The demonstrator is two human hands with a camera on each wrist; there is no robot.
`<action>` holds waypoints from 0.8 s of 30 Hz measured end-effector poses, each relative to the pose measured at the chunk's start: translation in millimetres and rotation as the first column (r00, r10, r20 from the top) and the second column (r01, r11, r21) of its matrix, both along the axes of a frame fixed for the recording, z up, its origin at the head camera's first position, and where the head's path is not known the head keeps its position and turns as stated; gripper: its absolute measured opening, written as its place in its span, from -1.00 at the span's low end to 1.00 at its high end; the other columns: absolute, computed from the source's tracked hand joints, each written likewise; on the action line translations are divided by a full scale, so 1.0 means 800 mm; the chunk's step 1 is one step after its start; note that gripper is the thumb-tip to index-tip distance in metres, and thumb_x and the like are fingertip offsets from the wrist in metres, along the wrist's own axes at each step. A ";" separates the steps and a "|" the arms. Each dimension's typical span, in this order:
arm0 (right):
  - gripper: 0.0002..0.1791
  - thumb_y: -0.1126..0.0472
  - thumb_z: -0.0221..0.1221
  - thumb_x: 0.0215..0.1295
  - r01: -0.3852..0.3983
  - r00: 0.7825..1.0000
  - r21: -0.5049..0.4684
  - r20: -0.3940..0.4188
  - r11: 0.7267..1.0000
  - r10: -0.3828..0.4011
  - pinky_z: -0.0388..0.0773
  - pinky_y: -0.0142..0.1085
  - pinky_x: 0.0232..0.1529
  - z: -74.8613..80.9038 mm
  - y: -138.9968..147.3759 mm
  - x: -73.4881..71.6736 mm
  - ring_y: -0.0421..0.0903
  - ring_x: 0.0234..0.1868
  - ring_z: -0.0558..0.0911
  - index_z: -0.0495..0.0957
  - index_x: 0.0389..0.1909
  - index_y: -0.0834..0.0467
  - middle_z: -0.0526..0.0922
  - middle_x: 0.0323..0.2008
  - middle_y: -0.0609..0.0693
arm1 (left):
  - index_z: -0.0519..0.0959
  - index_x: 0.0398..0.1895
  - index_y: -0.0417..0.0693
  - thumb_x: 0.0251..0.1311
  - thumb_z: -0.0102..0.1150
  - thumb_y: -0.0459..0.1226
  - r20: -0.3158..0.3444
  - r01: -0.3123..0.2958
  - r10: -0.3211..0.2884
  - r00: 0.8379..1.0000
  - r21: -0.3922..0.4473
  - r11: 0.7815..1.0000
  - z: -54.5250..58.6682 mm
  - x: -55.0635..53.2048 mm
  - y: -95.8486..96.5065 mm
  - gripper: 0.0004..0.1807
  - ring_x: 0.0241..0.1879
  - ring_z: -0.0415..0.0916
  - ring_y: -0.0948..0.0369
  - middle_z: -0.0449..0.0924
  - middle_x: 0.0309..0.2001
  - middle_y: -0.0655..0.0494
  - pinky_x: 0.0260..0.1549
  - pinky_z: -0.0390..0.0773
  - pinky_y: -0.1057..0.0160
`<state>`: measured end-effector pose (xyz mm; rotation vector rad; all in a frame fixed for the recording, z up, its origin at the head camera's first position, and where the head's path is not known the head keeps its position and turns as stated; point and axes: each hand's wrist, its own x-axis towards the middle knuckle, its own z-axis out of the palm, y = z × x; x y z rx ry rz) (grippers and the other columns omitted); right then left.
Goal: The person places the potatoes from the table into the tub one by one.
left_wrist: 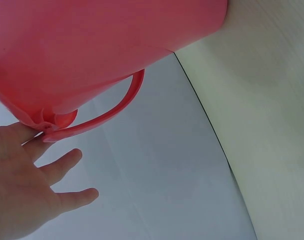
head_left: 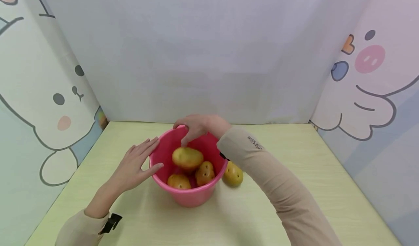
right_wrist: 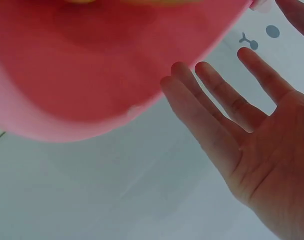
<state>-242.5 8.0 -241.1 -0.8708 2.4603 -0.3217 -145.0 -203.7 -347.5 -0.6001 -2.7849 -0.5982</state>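
A pink bucket [head_left: 196, 193] stands on the table with several yellow-brown potatoes inside. One potato [head_left: 187, 158] lies highest, slightly blurred, above another potato [head_left: 179, 181] and a knobbly potato [head_left: 205, 173]. Over the far rim reaches my right hand [head_left: 199, 126], its thumb pointing down just above the top potato; the right wrist view has its fingers [right_wrist: 226, 95] extended and spread, holding nothing. At the left rim rests my left hand [head_left: 132, 169], thumb across the edge and fingers straight along the outside. In the left wrist view those fingers [left_wrist: 62, 167] spread beside the bucket's handle [left_wrist: 107, 117].
Another potato [head_left: 233, 175] lies on the table right of the bucket, partly behind the right sleeve [head_left: 262, 169]. A pale wooden tabletop [head_left: 327, 188] extends around. A grey-white backdrop [head_left: 209, 57] closes the far side, and cartoon-printed panels stand left and right.
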 end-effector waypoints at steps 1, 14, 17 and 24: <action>-0.26 0.03 0.32 -0.10 -0.003 1.000 -0.003 -0.010 1.000 0.003 0.51 -0.34 -0.34 0.000 0.000 0.000 -0.17 -0.05 0.32 0.23 0.16 -0.13 0.35 0.04 -0.11 | 0.17 0.28 -0.10 -0.04 0.22 -0.06 0.001 -0.001 0.001 1.000 -0.001 1.000 0.000 0.000 0.000 -0.20 0.22 -0.01 -0.07 0.14 0.25 -0.07 0.04 -0.03 -0.27; -0.30 0.03 0.29 -0.04 -0.129 0.979 -0.038 -0.162 0.991 0.121 0.47 -0.36 -0.22 0.002 0.011 -0.008 -0.11 0.03 0.33 0.26 0.18 -0.05 0.35 0.05 -0.05 | 0.19 0.26 -0.12 -0.08 0.25 -0.07 -0.010 -0.003 0.003 1.000 -0.003 1.000 0.000 0.000 0.000 -0.19 0.21 0.00 -0.08 0.15 0.24 -0.08 0.03 -0.01 -0.28; -0.32 0.01 0.28 -0.03 -0.172 0.961 -0.042 -0.225 0.984 0.158 0.45 -0.38 -0.22 0.002 0.015 -0.010 -0.15 0.00 0.35 0.28 0.17 -0.05 0.37 0.02 -0.05 | 0.19 0.26 -0.12 -0.08 0.25 -0.07 -0.014 0.000 0.000 1.000 -0.003 1.000 0.000 0.000 0.000 -0.20 0.21 0.00 -0.07 0.15 0.24 -0.08 0.03 -0.01 -0.28; -0.35 0.01 0.30 -0.06 -0.221 0.936 -0.089 -0.300 0.971 0.186 0.44 -0.42 -0.21 0.000 0.028 -0.012 -0.21 -0.04 0.36 0.33 0.12 -0.05 0.37 0.00 -0.11 | 0.19 0.27 -0.11 -0.08 0.25 -0.07 -0.021 0.004 -0.004 1.000 -0.001 1.000 -0.001 -0.001 0.000 -0.19 0.21 0.01 -0.07 0.15 0.24 -0.07 0.03 0.00 -0.28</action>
